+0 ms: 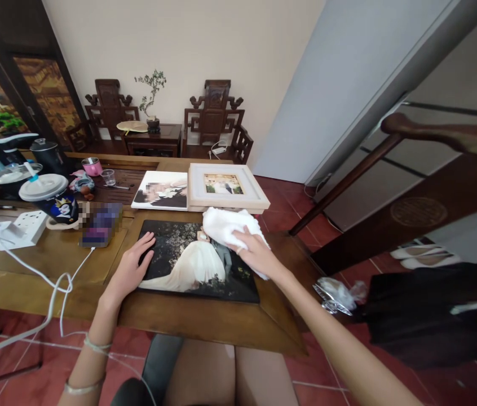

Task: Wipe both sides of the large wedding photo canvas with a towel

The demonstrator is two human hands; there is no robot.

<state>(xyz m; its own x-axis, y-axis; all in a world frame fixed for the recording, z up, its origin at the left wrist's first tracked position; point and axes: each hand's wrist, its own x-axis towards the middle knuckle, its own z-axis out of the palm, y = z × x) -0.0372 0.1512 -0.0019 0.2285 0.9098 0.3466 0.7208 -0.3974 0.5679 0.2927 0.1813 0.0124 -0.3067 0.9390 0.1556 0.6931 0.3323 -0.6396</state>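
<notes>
From my feed the biggest thing in front of me is the wooden table [52,259], running from the left edge to a corner at the lower right, over a red tiled floor [289,203]. Behind it against the wall stand two carved dark chairs [215,121] with a low side table and a small potted plant [153,96] between them. Flat on the table right before me lies the dark photo print [198,265], showing a couple in wedding dress. Just beyond it lie a second photo print [161,190] and, on its right and touching it, a pale framed photo [226,189]. To the left I see a white power strip [25,228] with a white cable [31,270] trailing off the table edge, a lidded cup [44,189] and a pink mug [92,166]. A white cloth [228,223] sits on the upper right corner of the dark print, overlapping the pale frame's front edge. My right hand [255,254] presses down on that cloth, fingers bent over it and gripping it. My left hand [133,268] lies open and flat, fingers spread, on the left edge of the dark print, holding nothing.
</notes>
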